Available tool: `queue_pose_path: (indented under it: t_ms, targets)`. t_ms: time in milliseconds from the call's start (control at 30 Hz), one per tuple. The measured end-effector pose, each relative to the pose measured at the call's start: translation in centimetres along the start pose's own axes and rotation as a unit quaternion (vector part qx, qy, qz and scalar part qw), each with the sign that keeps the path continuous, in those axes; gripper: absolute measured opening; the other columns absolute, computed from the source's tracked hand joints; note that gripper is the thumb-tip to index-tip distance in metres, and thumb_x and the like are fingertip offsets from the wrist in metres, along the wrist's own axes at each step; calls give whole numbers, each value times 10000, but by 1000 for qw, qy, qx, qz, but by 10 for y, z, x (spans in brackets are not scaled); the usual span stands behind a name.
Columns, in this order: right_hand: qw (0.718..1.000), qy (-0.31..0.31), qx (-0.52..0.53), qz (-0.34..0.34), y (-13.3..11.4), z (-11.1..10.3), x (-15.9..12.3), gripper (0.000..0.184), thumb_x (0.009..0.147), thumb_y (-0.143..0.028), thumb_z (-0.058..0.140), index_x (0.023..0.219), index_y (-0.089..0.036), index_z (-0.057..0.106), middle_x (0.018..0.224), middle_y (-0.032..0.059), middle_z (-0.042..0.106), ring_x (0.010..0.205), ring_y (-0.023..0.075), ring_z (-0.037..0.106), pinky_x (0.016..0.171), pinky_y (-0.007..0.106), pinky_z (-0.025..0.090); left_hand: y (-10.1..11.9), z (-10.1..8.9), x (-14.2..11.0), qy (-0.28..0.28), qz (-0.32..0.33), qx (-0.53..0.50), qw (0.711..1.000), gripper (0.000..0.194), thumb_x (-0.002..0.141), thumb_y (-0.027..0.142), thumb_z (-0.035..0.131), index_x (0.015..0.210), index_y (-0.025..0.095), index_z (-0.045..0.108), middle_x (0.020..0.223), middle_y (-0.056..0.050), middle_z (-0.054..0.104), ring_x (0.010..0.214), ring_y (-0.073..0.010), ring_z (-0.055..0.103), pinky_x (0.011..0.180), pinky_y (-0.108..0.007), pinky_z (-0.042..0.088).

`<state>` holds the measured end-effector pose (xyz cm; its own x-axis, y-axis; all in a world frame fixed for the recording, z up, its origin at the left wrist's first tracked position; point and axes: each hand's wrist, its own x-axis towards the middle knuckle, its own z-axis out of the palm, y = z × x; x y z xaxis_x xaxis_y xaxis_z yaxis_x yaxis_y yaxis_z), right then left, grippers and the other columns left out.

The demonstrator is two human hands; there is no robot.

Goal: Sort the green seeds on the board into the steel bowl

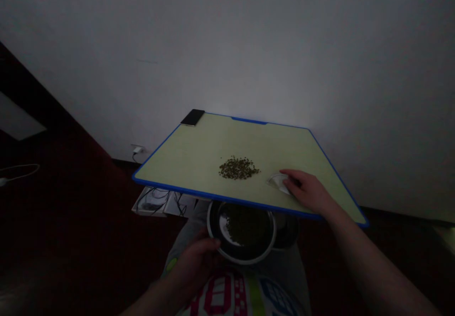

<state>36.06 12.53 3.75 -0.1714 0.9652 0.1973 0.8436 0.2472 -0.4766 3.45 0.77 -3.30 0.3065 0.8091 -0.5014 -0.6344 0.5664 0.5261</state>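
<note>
1. R hand (307, 192): on board, near edge, R of centre. Fingers together, curled over clear plastic piece (279, 182), tips on/just past it. Can't tell if clamped or only resting.
2. L hand (194, 264): below board, at near side of steel bowl (241, 233). Fingers together, hooked over rim.
3. Green grains (239, 168): loose heap, mid-board, just L of plastic piece, not touching it. More of same grains (247, 224) in bowl, heaped on bottom. Exact kind too small to tell.
4. Board (177, 157): pale green, blue edge, near edge overhanging bowl, partly hiding it.
5. Around: phone (192, 117) on far L corner of board. Dark round vessel (286, 230) just R of bowl, mostly hidden. Printed shirt (234, 297) below bowl. Papers w/ black cables (159, 201) under L of board. Plug in wall socket (138, 149) behind.
</note>
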Motion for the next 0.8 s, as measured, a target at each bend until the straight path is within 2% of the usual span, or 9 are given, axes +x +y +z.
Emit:
queue_pose_path:
  t_ms: [267,567,800]
  targets:
    - [999,18,-34,9,-7,5,18,389,915,-254,538,1239,-166,736,1022,120,775,880,244,701,840,386,545,-1,-3,2,-30,11,-4,999,379,701,36,691,1043,176,774,1021,-77,848,972,-292,781,912,-408,608]
    - [999,13,-8,-38,-22,14,11,386,923,-243,524,1241,-164,728,1150,133,767,997,254,714,916,398,550,-1,-3,1,-5,0,-6,1000,343,683,43,730,997,175,776,993,-86,849,902,-277,784,826,-371,612]
    - [999,-9,-35,-36,-39,21,21,399,943,-228,524,1283,-156,722,1079,134,781,964,254,718,906,401,553,-1,-2,1,-33,10,-5,999,387,673,58,714,1040,159,784,964,-101,851,875,-283,789,814,-380,615]
